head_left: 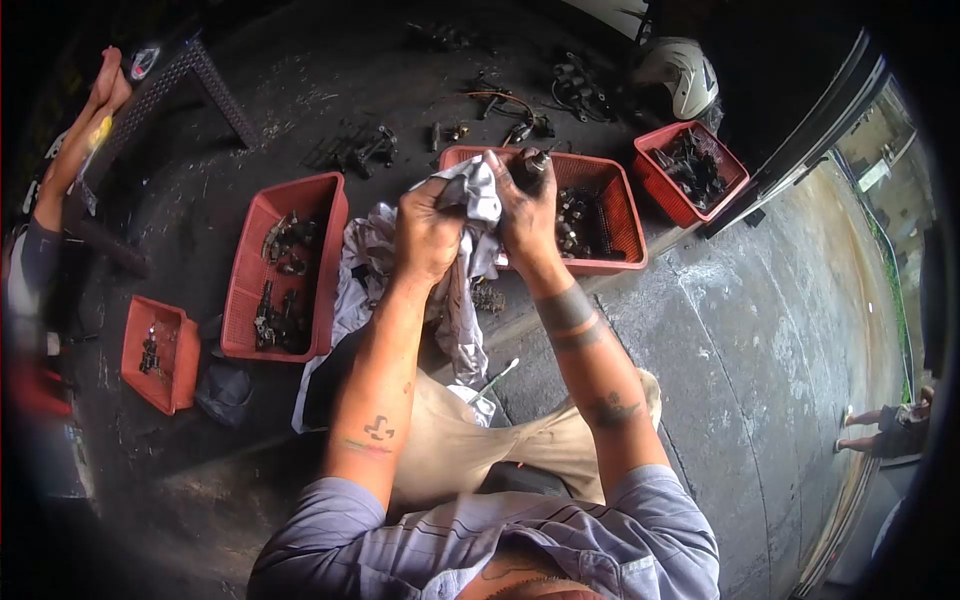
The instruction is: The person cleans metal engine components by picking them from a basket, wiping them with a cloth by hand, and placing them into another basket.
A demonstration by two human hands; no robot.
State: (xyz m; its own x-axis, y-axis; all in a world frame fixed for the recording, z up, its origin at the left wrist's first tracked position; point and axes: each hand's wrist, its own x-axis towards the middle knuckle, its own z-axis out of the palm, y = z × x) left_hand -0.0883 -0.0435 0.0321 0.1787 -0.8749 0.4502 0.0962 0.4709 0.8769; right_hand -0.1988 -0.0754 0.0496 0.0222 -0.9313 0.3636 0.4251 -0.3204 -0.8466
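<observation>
My left hand (428, 232) is closed around a bunched grey-white cloth (482, 192), whose loose folds hang down towards my lap. Right beside it, my right hand (528, 215) grips a small dark metal part (538, 160). The part's rounded end pokes out above my fingers, and the rest is hidden. The cloth is pressed up against my right thumb. Both hands are raised in front of a red plastic basket (640, 225) that holds several small, dark, greasy metal parts (578, 222).
Another red basket (335, 215) with metal parts stands left, near a small one (185, 365). A red basket (672, 215) of black pieces and a white helmet (690, 85) are at the upper right. Loose parts (370, 150) lie on the dark floor. Other people's limbs show at both sides.
</observation>
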